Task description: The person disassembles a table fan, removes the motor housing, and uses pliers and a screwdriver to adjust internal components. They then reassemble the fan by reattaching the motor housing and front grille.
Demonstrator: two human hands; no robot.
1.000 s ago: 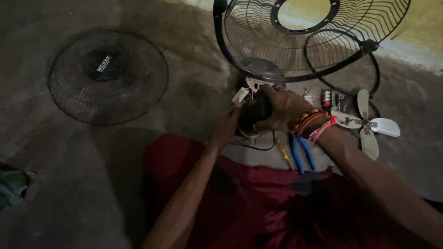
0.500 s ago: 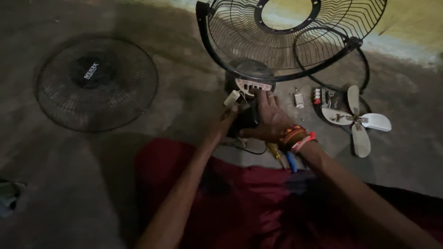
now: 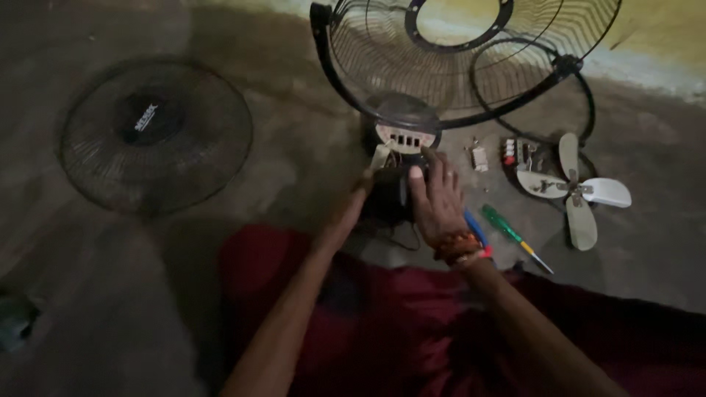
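Black motor (image 3: 388, 195) half-hidden, hands (image 3: 435, 200) cupping

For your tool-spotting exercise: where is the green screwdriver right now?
In the head view, the green screwdriver lies on the floor just right of the right hand, between it and the white fan blade.

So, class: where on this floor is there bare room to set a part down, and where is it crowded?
Bare floor lies between the loose grille and the fan base, and left of the red cloth. It is crowded right of the hands: screwdriver, blades, small parts.
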